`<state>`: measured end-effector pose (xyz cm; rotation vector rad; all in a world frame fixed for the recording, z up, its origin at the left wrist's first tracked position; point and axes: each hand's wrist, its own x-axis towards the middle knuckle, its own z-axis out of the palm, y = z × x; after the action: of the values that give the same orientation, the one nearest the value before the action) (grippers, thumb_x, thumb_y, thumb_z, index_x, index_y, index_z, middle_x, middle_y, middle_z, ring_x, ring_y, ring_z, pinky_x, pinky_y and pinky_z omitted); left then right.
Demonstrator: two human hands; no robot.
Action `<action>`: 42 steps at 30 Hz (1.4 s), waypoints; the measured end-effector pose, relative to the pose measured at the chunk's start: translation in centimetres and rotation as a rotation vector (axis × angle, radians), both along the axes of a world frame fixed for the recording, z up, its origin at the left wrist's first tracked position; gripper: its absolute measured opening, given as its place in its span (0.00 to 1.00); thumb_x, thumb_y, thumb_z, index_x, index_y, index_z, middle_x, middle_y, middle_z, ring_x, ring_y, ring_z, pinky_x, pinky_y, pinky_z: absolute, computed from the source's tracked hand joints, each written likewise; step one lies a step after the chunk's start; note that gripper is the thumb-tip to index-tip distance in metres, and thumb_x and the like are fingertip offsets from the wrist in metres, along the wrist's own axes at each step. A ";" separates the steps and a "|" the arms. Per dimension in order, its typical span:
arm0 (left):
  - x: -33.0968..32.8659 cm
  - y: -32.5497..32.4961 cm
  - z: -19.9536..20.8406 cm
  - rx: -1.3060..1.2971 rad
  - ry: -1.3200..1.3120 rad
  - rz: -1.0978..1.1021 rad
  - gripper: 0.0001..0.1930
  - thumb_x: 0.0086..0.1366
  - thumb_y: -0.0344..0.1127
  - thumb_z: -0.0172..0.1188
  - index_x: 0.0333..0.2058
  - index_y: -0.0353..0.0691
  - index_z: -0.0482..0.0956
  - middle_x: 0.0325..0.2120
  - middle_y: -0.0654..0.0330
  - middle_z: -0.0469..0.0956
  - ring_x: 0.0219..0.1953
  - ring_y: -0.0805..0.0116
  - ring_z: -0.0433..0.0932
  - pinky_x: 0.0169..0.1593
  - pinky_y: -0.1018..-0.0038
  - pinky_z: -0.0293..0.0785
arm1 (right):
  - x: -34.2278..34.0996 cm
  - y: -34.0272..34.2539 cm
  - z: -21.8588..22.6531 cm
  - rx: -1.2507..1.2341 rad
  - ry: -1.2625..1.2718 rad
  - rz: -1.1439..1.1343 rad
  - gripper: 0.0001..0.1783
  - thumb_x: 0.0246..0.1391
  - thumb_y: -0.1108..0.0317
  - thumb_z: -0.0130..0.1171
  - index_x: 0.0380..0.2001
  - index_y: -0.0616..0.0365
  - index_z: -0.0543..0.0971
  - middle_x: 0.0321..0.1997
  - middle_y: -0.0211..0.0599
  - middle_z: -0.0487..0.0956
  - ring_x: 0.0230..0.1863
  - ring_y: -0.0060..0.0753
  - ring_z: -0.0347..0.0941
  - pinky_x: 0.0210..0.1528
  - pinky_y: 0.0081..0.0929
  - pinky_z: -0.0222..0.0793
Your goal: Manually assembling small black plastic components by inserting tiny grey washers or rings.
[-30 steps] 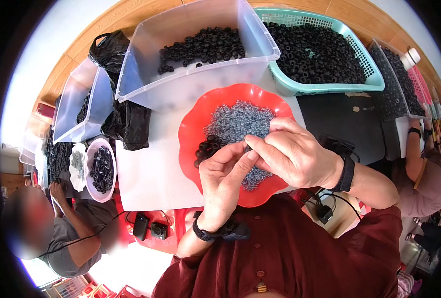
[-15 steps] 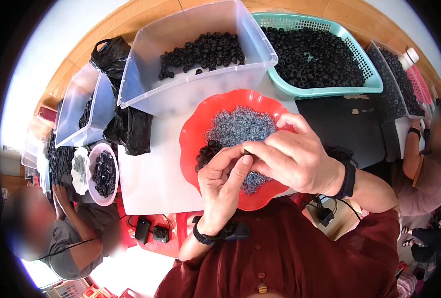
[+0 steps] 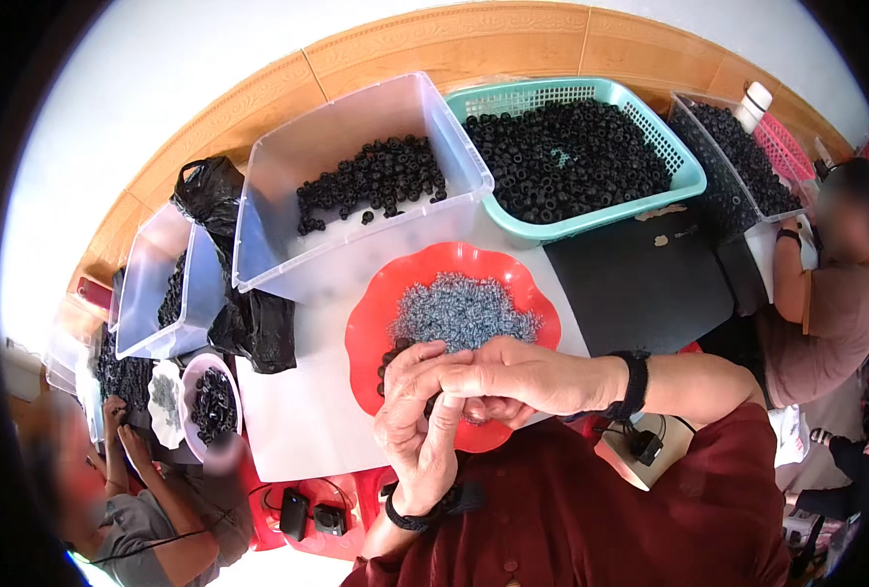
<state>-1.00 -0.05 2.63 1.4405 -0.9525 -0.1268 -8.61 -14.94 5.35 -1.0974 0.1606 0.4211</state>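
Observation:
My left hand and my right hand meet over the near side of a red scalloped dish. The fingers of both are bent together at the tips, the right ones lying across the left. A dark bit shows between them, mostly covered, so its kind is unclear. Many small grey-blue ring-like pieces fill the dish's far part. A few black round pieces lie at its left, partly behind my left hand.
Behind the dish stand a clear bin and a teal basket, both holding black ring-like parts. A black bag lies left, near a pink bowl. A black mat lies right. People sit at both sides.
The view has tilted, so the dish and bins appear lower. My right hand has turned flatter, its fingers now reaching over my left fingertips. The left-hand person's hands have moved apart.

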 end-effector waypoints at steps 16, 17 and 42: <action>0.1 1.0 -0.3 -0.008 0.253 -0.063 0.10 0.62 0.27 0.56 0.41 0.33 0.80 0.40 0.53 0.80 0.49 0.60 0.74 0.54 0.67 0.67 | -0.3 3.5 0.4 0.139 0.023 -0.337 0.23 0.60 0.47 0.46 0.21 0.53 0.71 0.14 0.15 0.54 0.13 0.10 0.45 0.14 0.14 0.43; 0.1 0.9 -0.1 0.020 0.285 -0.067 0.10 0.62 0.26 0.57 0.42 0.32 0.80 0.41 0.53 0.79 0.49 0.61 0.74 0.54 0.68 0.67 | -0.2 3.4 0.5 0.145 0.041 -0.351 0.23 0.60 0.47 0.47 0.23 0.53 0.73 0.15 0.15 0.54 0.13 0.10 0.46 0.14 0.14 0.42; -0.1 1.0 -1.2 0.019 0.572 -0.043 0.11 0.63 0.25 0.57 0.44 0.28 0.77 0.38 0.56 0.78 0.39 0.73 0.75 0.44 0.79 0.71 | 0.4 3.6 -1.2 0.320 0.187 -0.424 0.24 0.60 0.48 0.48 0.14 0.46 0.58 0.12 0.17 0.53 0.12 0.14 0.45 0.14 0.17 0.42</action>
<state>-1.09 0.94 1.40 1.2959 -0.5095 -0.5495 -8.23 -11.38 4.13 -0.6836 0.4660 0.1579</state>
